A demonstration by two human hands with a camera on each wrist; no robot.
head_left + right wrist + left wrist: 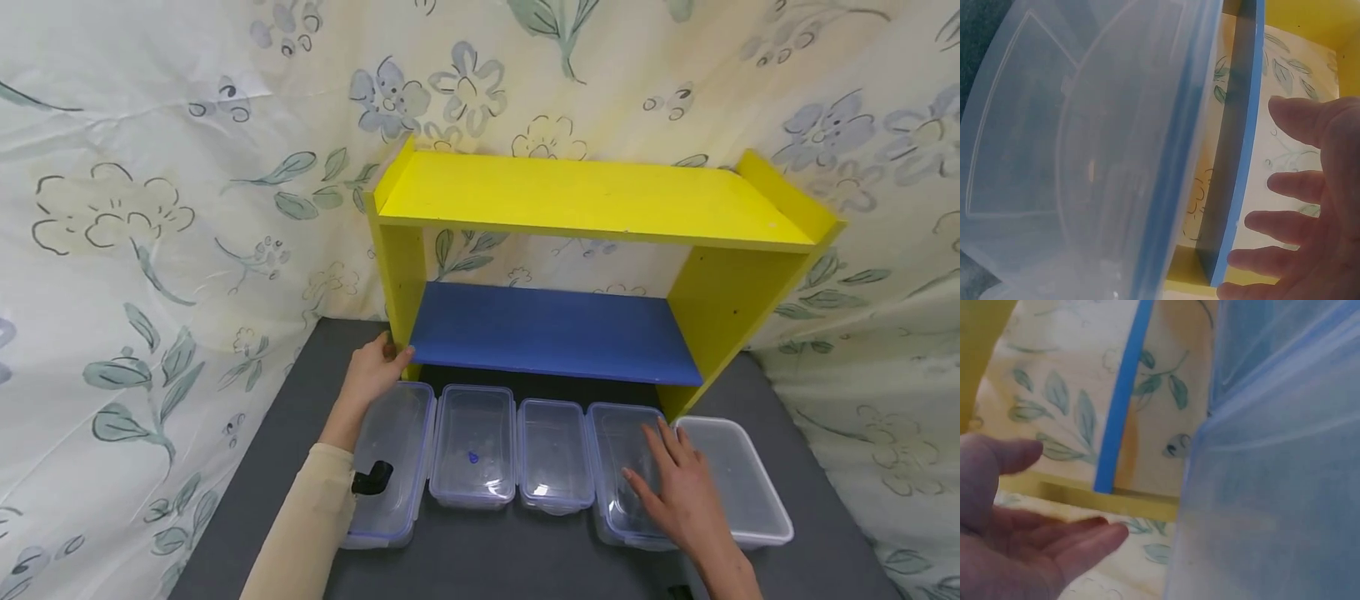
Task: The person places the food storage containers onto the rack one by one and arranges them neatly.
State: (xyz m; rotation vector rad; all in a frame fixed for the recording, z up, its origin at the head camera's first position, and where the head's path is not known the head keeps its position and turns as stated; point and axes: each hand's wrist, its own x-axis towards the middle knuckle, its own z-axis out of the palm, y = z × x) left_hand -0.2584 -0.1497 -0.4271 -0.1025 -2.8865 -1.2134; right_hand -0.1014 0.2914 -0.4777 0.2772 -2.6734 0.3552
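A yellow shelf unit [600, 196] with a blue lower board [555, 329] stands behind a row of clear plastic food containers. My left hand [372, 371] is at the lower front of the unit's left side panel [399, 275], above the leftmost container [397, 467]. In the left wrist view the thumb and fingers of that hand [1041, 519] are apart, with nothing between them. My right hand [678, 487] is spread over the container [626, 475] second from the right, fingers pointing toward the shelf. Straight, separated fingers [1272, 225] show in the right wrist view.
Two smaller lidded containers [476, 479] [555, 458] stand mid-row; a small blue piece [473, 457] shows in one. A white-rimmed container [735, 475] ends the row at right. A dark table [465, 558] lies underneath, and floral cloth [150, 250] hangs behind and beside.
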